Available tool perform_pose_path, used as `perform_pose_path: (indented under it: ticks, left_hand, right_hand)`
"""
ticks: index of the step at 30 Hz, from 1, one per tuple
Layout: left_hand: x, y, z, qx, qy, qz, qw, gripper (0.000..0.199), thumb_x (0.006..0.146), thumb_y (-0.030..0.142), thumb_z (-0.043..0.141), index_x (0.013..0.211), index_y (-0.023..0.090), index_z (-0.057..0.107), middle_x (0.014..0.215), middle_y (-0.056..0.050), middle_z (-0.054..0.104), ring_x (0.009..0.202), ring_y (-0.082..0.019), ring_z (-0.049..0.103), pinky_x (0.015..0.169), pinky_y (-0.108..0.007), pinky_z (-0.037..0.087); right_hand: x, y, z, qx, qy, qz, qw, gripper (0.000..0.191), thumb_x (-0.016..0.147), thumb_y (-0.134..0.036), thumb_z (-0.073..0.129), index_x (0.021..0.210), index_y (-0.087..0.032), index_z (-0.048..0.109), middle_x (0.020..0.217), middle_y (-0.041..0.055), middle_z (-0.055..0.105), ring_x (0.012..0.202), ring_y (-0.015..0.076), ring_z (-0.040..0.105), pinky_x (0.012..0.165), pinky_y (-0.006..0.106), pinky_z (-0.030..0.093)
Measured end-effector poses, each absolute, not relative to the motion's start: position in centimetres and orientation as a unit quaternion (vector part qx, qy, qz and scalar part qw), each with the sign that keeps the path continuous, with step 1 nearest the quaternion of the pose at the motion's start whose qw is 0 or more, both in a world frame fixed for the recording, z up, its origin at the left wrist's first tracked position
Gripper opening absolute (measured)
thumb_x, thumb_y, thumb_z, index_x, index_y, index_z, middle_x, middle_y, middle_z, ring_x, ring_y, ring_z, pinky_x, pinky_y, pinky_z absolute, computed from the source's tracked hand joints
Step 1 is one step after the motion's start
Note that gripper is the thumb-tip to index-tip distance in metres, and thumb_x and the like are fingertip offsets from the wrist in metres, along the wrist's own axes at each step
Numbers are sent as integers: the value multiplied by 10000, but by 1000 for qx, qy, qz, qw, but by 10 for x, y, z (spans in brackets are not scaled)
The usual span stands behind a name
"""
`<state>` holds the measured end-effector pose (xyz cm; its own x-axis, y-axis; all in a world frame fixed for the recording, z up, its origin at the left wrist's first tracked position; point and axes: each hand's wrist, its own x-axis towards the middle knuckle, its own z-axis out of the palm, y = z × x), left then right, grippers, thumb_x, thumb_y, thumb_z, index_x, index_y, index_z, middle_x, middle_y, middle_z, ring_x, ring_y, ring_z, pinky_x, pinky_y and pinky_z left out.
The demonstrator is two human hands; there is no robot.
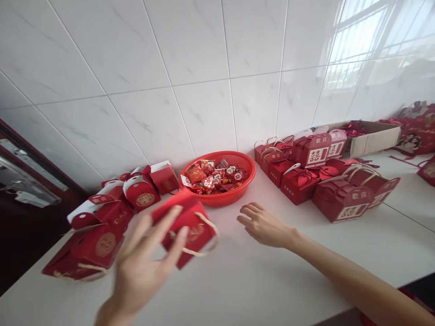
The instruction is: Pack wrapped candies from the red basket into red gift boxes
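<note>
My left hand [146, 253] holds a red gift box [188, 233] with a twisted cream cord handle, gripped between thumb and fingers above the white table. The box is tilted, and both it and the hand are a little blurred. To the right, my right hand [260, 224] hovers at or just over the tabletop with loosely bent fingers, slightly apart, and nothing visible in them. A red plastic basket [220, 199] full of small red-wrapped candies [217, 176] stands between and behind the hands.
Several red gift boxes [117, 213] stand along the left side of the table. More closed boxes [316, 151] are grouped at the right. Behind those are a cardboard carton [375, 138] and red bags [418, 131]. A tiled wall [204, 104] borders the back.
</note>
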<state>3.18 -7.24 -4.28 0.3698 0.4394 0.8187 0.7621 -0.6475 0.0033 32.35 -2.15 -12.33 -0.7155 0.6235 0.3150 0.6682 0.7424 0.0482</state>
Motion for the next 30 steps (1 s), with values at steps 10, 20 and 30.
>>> perform_pose_path:
  ticks: [10, 20, 30]
  left_hand:
    - [84, -32, -90, -904, -223, -342, 128, 476, 928, 4, 479, 1317, 249, 604, 1143, -61, 718, 929, -189, 647, 890, -369, 533]
    - [56, -35, -95, -856, -313, -397, 105, 311, 960, 191, 512, 1270, 209, 525, 1055, -66, 749, 930, -212, 690, 967, -425, 455]
    - [18, -20, -90, -809, -476, -340, 54, 187, 949, 291, 539, 963, 244, 719, 1037, -51, 750, 999, -232, 683, 911, -414, 448]
  right_hand:
    - [303, -24, -81, -320, -892, -34, 317, 438, 970, -113, 447, 1406, -158, 427, 1205, 157, 648, 1110, 253, 619, 920, 420, 530]
    - [274, -24, -99, -270, -910, -65, 307, 329, 1024, -204, 440, 1343, -142, 491, 1125, 155, 680, 1134, 266, 619, 963, 445, 521]
    - [258, -17, -87, -185, -945, -90, 256, 284, 967, -109, 489, 1191, -187, 645, 1343, 143, 625, 1299, 253, 528, 1087, 456, 440]
